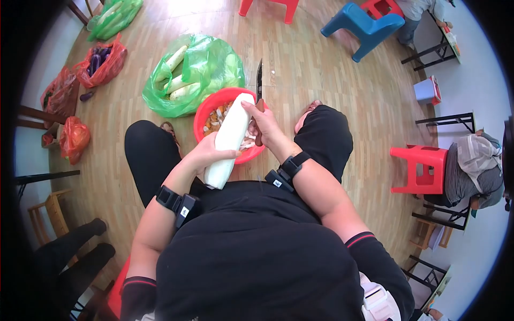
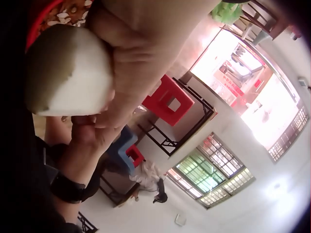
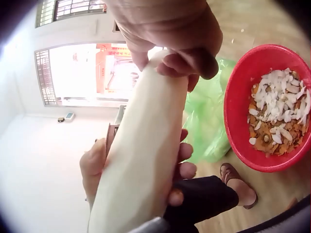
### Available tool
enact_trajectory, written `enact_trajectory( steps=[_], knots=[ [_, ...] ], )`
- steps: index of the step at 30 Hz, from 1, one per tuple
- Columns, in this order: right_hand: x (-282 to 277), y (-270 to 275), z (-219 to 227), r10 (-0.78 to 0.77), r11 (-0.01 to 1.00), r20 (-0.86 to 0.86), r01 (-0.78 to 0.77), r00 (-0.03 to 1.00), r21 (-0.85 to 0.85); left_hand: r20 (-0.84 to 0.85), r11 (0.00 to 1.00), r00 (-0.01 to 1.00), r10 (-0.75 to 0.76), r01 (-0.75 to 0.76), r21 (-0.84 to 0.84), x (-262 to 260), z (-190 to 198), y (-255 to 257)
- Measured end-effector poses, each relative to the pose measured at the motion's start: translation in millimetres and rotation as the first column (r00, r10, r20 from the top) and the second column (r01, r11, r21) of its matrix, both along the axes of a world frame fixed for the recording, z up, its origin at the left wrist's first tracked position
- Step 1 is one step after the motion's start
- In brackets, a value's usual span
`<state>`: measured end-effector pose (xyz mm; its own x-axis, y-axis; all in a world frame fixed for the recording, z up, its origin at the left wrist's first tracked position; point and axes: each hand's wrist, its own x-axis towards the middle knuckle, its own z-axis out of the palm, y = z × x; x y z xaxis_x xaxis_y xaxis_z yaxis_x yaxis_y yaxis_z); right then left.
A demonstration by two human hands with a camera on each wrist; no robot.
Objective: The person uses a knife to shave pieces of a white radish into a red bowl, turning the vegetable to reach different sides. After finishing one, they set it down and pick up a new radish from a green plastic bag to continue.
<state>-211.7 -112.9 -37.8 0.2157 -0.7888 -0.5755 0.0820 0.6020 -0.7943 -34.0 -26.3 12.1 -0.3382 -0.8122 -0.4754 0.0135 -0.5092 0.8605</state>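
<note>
A long, peeled white radish [image 1: 231, 128] slants over the person's lap and the near side of a red basin [image 1: 200, 115]. The left hand [image 1: 209, 154] grips it around its lower half, thumb across the top. At the far end, the right hand [image 1: 266, 127] holds a knife [image 1: 260, 80] by its brown handle, dark blade pointing away from the body. That hand's thumb lies on the radish tip. In the right wrist view, the radish [image 3: 141, 131] looks smooth and bare, and the basin [image 3: 233, 121] contains white shavings [image 3: 279, 97] over orange-brown peelings [image 3: 272, 145].
A green plastic bag [image 1: 214, 64] of unpeeled radishes lies just beyond the basin. Red bags stand at the left, one with eggplants [image 1: 97, 60]. A blue stool [image 1: 364, 29] and a red stool [image 1: 420, 170] stand to the right, where another person sits. The wearer's knees flank the basin.
</note>
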Motion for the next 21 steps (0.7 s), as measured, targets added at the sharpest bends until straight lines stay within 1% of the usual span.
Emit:
enact_trajectory(
  steps=[2, 3, 5, 6, 7, 8, 9, 10, 11, 12, 13, 14, 15, 16, 17, 18, 20, 21],
  knots=[
    [0.2, -1.9, 4.7, -0.017, 0.999, -0.015, 0.017, 1.000, -0.029, 0.054, 0.999, 0.998, -0.030, 0.029, 0.018, -3.8, 1.0, -6.8],
    [0.2, -2.7, 7.9, -0.037, 0.998, -0.032, 0.035, 0.999, -0.053, 0.053, 1.000, 0.998, -0.028, 0.027, 0.014, -6.4, -0.2, -7.4],
    [-0.1, -3.0, 12.8, -0.032, 0.995, -0.033, 0.029, 0.999, -0.092, 0.050, 0.997, 0.999, 0.015, -0.012, -0.070, -12.1, -5.4, -9.5],
    [-0.1, -3.2, 15.3, -0.029, 0.992, -0.032, 0.025, 0.999, -0.126, 0.049, 0.997, 0.999, 0.022, -0.018, -0.076, -14.4, -8.8, -9.9],
    [-0.1, -3.7, 16.4, -0.022, 0.991, -0.033, 0.017, 0.999, -0.131, 0.060, 0.993, 0.996, 0.070, -0.065, -0.094, -16.8, -13.1, -9.2],
    [0.0, -3.8, 15.9, -0.039, 0.975, -0.073, 0.022, 0.997, -0.221, 0.071, 0.988, 0.990, 0.120, -0.111, -0.111, -18.2, -16.5, -8.0],
    [1.0, -3.5, 14.7, -0.060, 0.951, -0.109, 0.024, 0.992, -0.308, 0.071, 0.986, 0.989, 0.128, -0.119, -0.114, -17.7, -18.2, -7.1],
    [0.4, -1.9, 13.8, -0.053, 0.951, -0.106, 0.018, 0.993, -0.310, 0.079, 0.989, 0.987, 0.138, -0.133, -0.066, -16.5, -19.5, -5.9],
    [-2.7, 0.1, 12.9, -0.046, 0.933, -0.132, -0.005, 0.990, -0.359, 0.088, 0.989, 0.985, 0.146, -0.146, -0.016, -14.7, -21.1, -4.4],
    [-6.3, 0.7, 10.7, -0.041, 0.914, -0.158, -0.027, 0.987, -0.405, 0.092, 0.988, 0.984, 0.153, -0.152, -0.016, -12.5, -24.1, -2.5],
    [-10.8, -0.4, 4.7, 0.027, 0.882, -0.289, -0.158, 0.957, -0.444, 0.121, 0.986, 0.980, 0.160, -0.165, 0.032, -9.2, -27.9, -0.3],
    [-14.3, -0.1, -2.3, 0.033, 0.882, -0.286, -0.162, 0.958, -0.441, 0.150, 0.980, 0.975, 0.166, -0.179, 0.082, -5.6, -30.8, 2.3],
    [-16.0, 2.2, -5.4, 0.137, 0.863, -0.270, -0.248, 0.953, -0.439, 0.153, 0.979, 0.973, 0.172, -0.186, 0.086, -1.9, -32.8, 5.7],
    [-16.9, 5.6, -8.9, 0.239, 0.835, -0.254, -0.332, 0.937, -0.438, 0.205, 0.974, 0.958, 0.199, -0.216, 0.065, 1.9, -34.8, 9.4],
    [-17.6, 11.9, -12.6, 0.295, 0.822, -0.193, -0.351, 0.936, -0.448, 0.256, 0.969, 0.940, 0.224, -0.243, 0.043, 5.9, -36.4, 12.2],
    [-15.6, 17.9, -10.3, 0.299, 0.823, -0.191, -0.354, 0.935, -0.444, 0.258, 0.968, 0.939, 0.227, -0.247, 0.047, 10.2, -37.4, 14.4],
    [-12.3, 27.3, -6.1, 0.459, 0.752, -0.203, -0.500, 0.865, -0.430, 0.324, 0.967, 0.911, 0.255, -0.246, -0.069, 17.9, -39.4, 18.8],
    [-8.8, 30.5, -5.0, 0.472, 0.675, -0.302, -0.560, 0.828, -0.481, 0.324, 0.966, 0.911, 0.256, -0.249, -0.065, 21.4, -42.5, 21.1]
  ],
)
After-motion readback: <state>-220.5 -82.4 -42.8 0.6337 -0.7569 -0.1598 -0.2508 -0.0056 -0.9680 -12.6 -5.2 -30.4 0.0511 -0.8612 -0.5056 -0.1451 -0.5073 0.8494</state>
